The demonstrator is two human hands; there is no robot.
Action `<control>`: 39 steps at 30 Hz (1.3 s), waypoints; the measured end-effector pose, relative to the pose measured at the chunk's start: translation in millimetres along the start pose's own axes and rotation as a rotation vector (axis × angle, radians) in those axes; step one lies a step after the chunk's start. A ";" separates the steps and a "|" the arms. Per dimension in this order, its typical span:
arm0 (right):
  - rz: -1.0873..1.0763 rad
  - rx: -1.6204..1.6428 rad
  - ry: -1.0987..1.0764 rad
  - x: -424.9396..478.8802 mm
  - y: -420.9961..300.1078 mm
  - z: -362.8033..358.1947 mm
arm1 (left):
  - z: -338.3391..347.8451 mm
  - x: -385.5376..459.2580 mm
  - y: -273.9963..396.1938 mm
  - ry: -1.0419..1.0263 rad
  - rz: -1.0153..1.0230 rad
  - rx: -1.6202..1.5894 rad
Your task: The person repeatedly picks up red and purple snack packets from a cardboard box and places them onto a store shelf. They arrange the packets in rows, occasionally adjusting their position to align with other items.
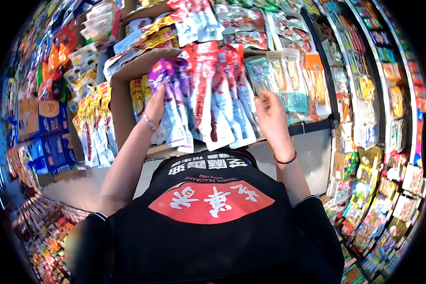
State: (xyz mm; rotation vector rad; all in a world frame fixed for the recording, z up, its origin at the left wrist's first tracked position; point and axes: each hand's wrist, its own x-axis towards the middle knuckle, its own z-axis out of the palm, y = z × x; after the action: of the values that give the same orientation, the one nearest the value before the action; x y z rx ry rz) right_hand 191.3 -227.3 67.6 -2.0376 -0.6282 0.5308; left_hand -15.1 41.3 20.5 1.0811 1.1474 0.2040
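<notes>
My left hand (155, 108), with a bracelet at the wrist, rests against the left side of the purple-topped snack packets (175, 103). Its far fingers are hidden, so I cannot tell whether it grips them. Long red-and-white vacuum-sealed meat snack packets (206, 88) stand beside the purple ones, leaning over the front of a cardboard box (122, 103). To the right of these packets is my right hand (274, 115), slightly blurred, its fingers loosely bent and nothing visible in them. A dark red cord circles that wrist.
Yellow snack packets (94, 124) stand left of the box. On the right are clear and orange packets (316, 85) behind a black shelf edge (314, 127). More packets (243, 21) lie farther back. Stocked shelves (367, 85) line the right side. A black apron (206, 245) covers my front.
</notes>
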 end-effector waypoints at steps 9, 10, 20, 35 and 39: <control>-0.501 -0.534 -0.020 27.5 -72.3 64.4 | 24.8 2.1 1.6 0.023 0.278 0.120; -0.522 -0.626 -0.021 26.0 -73.7 76.3 | 16.0 17.6 -14.9 0.018 0.326 0.040; -0.826 -0.561 0.040 35.3 -129.9 83.4 | 44.3 46.3 -24.8 0.072 0.562 -0.001; -1.080 -0.915 -0.682 56.8 -128.4 201.7 | -14.3 -1.7 -42.9 0.242 0.271 -0.383; -1.068 -0.956 -0.631 50.4 -125.5 200.3 | -131.9 -127.6 32.2 0.406 0.838 0.026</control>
State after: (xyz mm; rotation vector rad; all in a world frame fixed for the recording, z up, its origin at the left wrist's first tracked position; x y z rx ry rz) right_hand 84.7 -10.4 70.4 -1.8802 -2.5149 0.1850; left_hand -167.8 54.8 126.4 1.5427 0.9812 1.1049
